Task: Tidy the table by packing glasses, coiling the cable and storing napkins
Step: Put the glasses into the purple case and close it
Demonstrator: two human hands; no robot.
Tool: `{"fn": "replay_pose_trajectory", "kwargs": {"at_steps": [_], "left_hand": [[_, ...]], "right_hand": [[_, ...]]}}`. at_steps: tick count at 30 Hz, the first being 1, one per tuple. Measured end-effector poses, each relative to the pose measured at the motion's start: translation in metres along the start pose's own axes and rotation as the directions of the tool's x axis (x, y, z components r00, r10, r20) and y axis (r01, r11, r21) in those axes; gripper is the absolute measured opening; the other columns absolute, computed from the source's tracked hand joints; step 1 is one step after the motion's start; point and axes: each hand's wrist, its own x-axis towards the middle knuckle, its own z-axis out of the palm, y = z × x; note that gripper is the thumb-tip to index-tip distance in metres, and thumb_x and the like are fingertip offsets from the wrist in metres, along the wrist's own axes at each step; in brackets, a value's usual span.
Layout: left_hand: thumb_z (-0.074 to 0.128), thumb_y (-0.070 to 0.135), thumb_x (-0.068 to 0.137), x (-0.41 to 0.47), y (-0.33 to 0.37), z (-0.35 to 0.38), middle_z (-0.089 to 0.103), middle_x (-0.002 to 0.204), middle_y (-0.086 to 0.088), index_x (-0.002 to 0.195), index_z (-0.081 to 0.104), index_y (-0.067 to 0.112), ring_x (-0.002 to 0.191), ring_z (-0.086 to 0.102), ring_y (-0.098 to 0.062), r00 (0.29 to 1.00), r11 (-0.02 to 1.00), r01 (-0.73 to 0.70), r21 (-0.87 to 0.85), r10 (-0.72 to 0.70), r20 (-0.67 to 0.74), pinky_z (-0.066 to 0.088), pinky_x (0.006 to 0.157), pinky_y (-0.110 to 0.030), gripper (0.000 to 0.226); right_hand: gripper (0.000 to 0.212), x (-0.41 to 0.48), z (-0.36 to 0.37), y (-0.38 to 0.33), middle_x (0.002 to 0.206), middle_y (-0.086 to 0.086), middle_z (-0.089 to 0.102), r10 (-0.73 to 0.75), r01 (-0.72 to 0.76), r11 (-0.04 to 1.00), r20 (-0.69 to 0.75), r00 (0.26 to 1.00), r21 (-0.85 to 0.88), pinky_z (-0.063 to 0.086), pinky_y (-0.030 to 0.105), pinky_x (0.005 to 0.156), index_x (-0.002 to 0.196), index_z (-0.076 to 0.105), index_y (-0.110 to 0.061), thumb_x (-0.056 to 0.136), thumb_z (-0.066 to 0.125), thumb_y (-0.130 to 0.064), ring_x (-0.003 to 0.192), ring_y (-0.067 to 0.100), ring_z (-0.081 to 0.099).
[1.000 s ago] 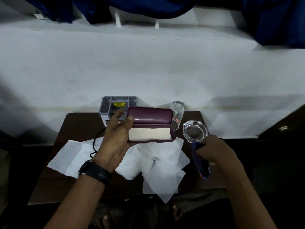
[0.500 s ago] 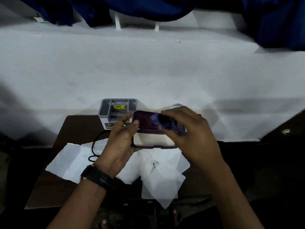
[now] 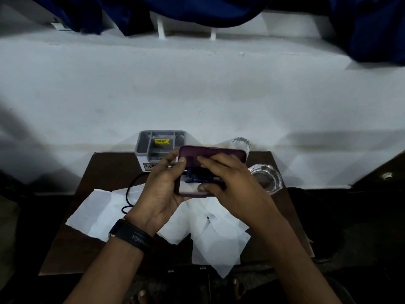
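My left hand (image 3: pixel 163 186) grips the left end of an open maroon glasses case (image 3: pixel 211 153), held above the table. Blue-framed glasses (image 3: pixel 194 177) lie partly inside the case on its white lining, and my right hand (image 3: pixel 228 179) covers them, fingers pressing on them; most of the frame is hidden. Several white napkins (image 3: pixel 210 238) are spread loose on the dark brown table (image 3: pixel 109 167). A black cable (image 3: pixel 129 194) loops over the napkins to the left of my left wrist.
A grey compartment organizer (image 3: pixel 161 142) with a yellow label stands at the table's back edge. A clear glass ashtray (image 3: pixel 266 177) sits at the right, a clear tumbler (image 3: pixel 241 143) behind the case. A white wall rises behind; my feet show below.
My right hand brought the blue glasses from the table's right side into the open case and now presses them down. The case has dropped slightly lower, and the ashtray is uncovered again.
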Motion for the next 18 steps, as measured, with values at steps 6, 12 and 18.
{"fn": "replay_pose_trajectory", "kwargs": {"at_steps": [6, 12, 18], "left_hand": [[0.057, 0.018, 0.101, 0.001, 0.0, 0.0, 0.075, 0.111, -0.019, 0.135, 0.056, 0.011, 0.094, 0.075, -0.037, 0.998, 0.998, -0.042, 0.045, 0.044, -0.033, 0.061, 0.07, -0.053, 0.034], [0.063, 0.019, 0.095, 0.004, -0.001, -0.002, 0.077, 0.109, -0.016, 0.124, 0.062, 0.019, 0.091, 0.077, -0.034, 0.997, 0.999, -0.044, 0.017, 0.045, -0.058, 0.061, 0.064, -0.051, 0.029], [0.059, 0.018, 0.1, 0.007, -0.003, -0.004, 0.075, 0.113, -0.014, 0.13, 0.06, 0.017, 0.094, 0.076, -0.032, 0.995, 0.996, -0.069, 0.048, 0.073, -0.071, 0.062, 0.069, -0.05, 0.03]], "right_hand": [[0.053, -0.002, -0.004, 0.005, 0.123, -0.011, 0.067, 0.055, -0.049, 0.961, -0.015, 0.998, 0.271, 0.046, 0.014, 0.098, 0.134, 0.066, -0.022, 0.084, 0.083, -0.028, 0.117, 0.001, 0.059], [0.028, -0.01, -0.015, 0.02, 0.12, -0.01, 0.067, 0.131, -0.111, 0.977, -0.102, 0.986, 0.182, 0.039, 0.008, 0.095, 0.124, 0.073, -0.022, 0.097, 0.068, -0.022, 0.112, 0.002, 0.054], [0.022, -0.012, -0.012, 0.02, 0.12, -0.017, 0.057, 0.177, -0.176, 0.984, -0.023, 0.984, 0.043, 0.043, 0.043, 0.102, 0.113, 0.075, -0.035, 0.091, 0.072, -0.036, 0.116, 0.014, 0.045]]}}
